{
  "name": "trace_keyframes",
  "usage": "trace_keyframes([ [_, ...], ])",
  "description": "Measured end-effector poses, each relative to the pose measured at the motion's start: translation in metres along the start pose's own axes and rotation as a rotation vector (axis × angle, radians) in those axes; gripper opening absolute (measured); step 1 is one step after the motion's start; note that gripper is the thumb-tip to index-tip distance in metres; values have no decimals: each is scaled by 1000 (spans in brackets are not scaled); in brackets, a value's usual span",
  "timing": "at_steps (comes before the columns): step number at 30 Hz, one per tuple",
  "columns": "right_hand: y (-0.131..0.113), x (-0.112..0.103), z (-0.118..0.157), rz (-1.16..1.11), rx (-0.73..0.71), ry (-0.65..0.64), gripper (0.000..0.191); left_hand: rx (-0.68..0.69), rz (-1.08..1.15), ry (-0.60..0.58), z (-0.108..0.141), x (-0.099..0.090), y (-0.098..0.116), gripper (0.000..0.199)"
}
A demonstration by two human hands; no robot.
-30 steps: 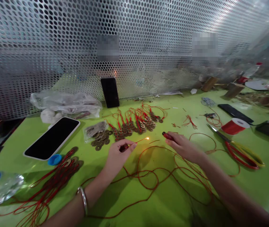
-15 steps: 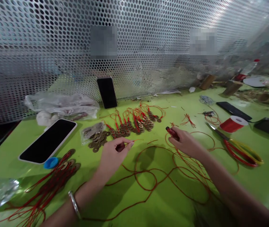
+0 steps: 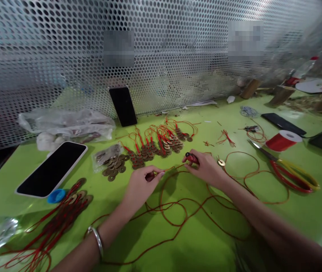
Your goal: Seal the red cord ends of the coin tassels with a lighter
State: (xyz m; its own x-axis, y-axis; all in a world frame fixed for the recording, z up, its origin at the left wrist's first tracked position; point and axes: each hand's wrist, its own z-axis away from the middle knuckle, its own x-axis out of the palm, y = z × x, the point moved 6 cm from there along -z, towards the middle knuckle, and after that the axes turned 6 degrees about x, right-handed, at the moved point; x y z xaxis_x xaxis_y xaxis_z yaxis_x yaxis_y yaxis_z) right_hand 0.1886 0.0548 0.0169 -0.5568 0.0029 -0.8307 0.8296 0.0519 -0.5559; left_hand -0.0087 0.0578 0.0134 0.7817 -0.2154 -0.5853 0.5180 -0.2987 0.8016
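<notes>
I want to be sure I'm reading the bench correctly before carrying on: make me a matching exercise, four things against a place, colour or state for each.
Things:
1. Right hand
2. Scissors
3. Spool
4. Bottle cap

Descriptions:
A. Red and yellow at the handle end
B. Blue, lying beside the white-edged phone
C. Closed around a red lighter
D. Wound with red thread

Pairs: 1-C, 2-A, 3-D, 4-B
</notes>
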Motion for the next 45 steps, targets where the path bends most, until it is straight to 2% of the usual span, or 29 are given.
trace_keyframes([
  [6,-1,9,-2,44,-24,-39,6,-5,-36,-21,-2,3,-2,26],
  [13,-1,10,-3,49,28,-35,8,0,-74,-26,-4,6,1,25],
  [29,0,13,-4,61,37,-12,10,35,-116,-40,-3,9,2,19],
  [45,0,15,-3,91,2,3,15,87,-295,-218,0,14,6,16],
])
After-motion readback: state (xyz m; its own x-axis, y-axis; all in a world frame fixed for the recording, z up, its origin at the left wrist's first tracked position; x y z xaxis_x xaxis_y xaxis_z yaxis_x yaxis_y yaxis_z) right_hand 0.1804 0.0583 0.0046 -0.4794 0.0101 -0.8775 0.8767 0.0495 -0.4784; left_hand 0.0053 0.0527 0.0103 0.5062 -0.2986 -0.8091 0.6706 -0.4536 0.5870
